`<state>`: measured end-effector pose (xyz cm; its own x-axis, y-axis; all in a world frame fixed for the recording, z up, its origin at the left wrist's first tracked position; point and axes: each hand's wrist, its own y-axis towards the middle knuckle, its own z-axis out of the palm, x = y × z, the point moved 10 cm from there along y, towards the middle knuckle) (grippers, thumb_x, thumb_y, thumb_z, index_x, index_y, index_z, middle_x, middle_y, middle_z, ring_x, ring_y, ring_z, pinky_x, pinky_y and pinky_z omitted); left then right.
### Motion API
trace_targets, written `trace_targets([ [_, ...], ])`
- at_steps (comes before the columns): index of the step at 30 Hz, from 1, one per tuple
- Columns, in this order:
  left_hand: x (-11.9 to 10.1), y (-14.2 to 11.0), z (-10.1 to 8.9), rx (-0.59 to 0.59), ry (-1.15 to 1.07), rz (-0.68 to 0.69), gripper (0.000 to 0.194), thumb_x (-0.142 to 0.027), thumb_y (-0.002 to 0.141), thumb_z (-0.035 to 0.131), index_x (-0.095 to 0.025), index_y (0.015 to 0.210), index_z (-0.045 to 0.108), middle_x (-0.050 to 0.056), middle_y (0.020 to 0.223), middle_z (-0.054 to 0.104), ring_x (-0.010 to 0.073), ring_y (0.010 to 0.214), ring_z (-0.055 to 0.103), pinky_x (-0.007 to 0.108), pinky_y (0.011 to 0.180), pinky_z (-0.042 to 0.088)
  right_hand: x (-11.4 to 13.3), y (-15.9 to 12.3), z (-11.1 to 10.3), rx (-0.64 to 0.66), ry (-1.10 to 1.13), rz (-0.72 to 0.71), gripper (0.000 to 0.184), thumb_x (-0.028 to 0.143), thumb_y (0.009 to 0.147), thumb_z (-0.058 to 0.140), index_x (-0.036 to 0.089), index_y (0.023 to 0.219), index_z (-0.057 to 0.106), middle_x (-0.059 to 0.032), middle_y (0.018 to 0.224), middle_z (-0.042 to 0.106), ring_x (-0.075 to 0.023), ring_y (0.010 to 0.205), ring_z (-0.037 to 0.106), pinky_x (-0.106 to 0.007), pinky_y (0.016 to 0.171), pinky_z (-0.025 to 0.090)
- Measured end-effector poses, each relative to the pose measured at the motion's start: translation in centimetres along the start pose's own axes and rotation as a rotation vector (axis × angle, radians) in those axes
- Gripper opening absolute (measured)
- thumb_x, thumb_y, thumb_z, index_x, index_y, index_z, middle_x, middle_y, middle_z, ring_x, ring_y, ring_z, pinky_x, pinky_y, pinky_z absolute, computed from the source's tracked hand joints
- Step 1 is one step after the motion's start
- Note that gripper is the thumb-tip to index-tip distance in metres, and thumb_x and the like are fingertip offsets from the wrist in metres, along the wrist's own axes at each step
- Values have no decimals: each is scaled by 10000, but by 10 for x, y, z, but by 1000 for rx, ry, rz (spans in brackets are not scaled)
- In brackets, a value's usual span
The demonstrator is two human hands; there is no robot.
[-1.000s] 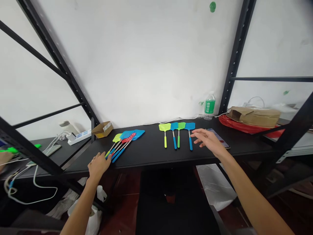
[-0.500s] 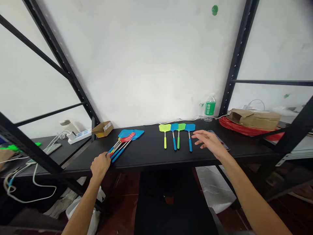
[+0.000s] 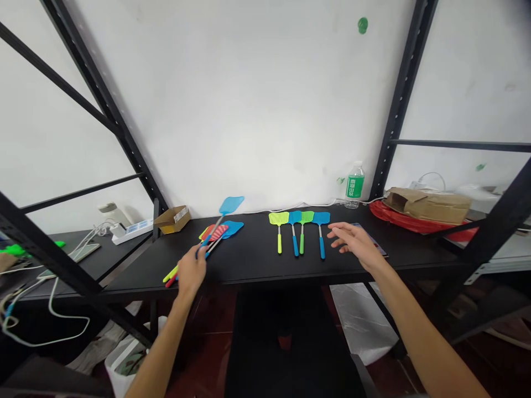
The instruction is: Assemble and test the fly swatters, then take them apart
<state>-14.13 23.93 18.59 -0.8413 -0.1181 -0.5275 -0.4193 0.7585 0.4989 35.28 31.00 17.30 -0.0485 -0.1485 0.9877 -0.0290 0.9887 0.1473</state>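
Note:
My left hand is closed around the handle of a blue fly swatter, its head raised above the table. Below it lies a pile of fly swatters, with a red one and another blue one showing; my hand hides part of their handles. To the right, a yellow swatter, a blue one, a green one and a second blue one lie in a row, handles toward me. My right hand hovers beside that row, fingers apart, holding nothing.
A small cardboard box and a white power strip are at the left. A water bottle stands by the wall. A phone lies partly behind my right hand. Black shelf posts flank the table.
My left hand has moved right and lifted one blue fly swatter off the pile, uncovering a yellow head and handles beneath. My right hand has stayed nearly in place.

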Motion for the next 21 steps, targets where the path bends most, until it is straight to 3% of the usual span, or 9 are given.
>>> trace_targets([
  [2,-48,-22,21,76,-255,137,417,-448,956,385,-182,992,705,100,1020,745,274,966,672,373,910,468,-6,2,9,19,29,-8,428,539,796,696,191,1044,680,-50,825,674,-116,581,605,-199,442,406],
  [4,-88,-50,43,189,-441,189,374,-453,964,405,-194,1046,663,65,981,748,231,911,681,335,877,479,-11,2,25,82,69,-11,461,551,803,686,192,1092,667,-20,756,636,-83,502,529,-186,391,316],
  [6,-123,-80,60,315,-524,244,326,-438,969,421,-215,1059,641,41,945,743,209,879,678,305,829,484,-17,-2,47,185,93,-6,466,560,797,689,176,1061,669,-19,737,630,-62,455,463,-188,370,241],
  [9,-160,-113,70,448,-532,332,270,-394,976,430,-234,1086,618,23,900,733,187,813,662,286,772,470,-20,-7,74,278,144,-18,446,579,787,685,152,917,670,-21,697,614,-54,436,417,-202,372,205],
  [15,-180,-127,68,548,-487,364,271,-325,972,411,-225,1146,592,-12,730,634,148,621,558,250,566,374,-20,-7,79,154,305,-77,425,585,810,643,187,958,655,2,694,585,-81,456,442,-223,392,235],
  [18,-185,-128,65,530,-437,381,331,-321,963,438,-252,1262,563,-31,716,608,137,598,533,249,589,385,-14,-13,86,170,278,-100,392,573,817,645,189,894,642,-21,716,628,-109,508,517,-233,424,311],
  [21,-194,-132,62,513,-390,428,319,-386,975,445,-269,1231,597,-12,812,674,157,699,606,257,663,422,-7,-20,97,196,232,-134,383,577,825,637,196,863,632,-22,690,634,-129,530,550,-244,449,351],
])
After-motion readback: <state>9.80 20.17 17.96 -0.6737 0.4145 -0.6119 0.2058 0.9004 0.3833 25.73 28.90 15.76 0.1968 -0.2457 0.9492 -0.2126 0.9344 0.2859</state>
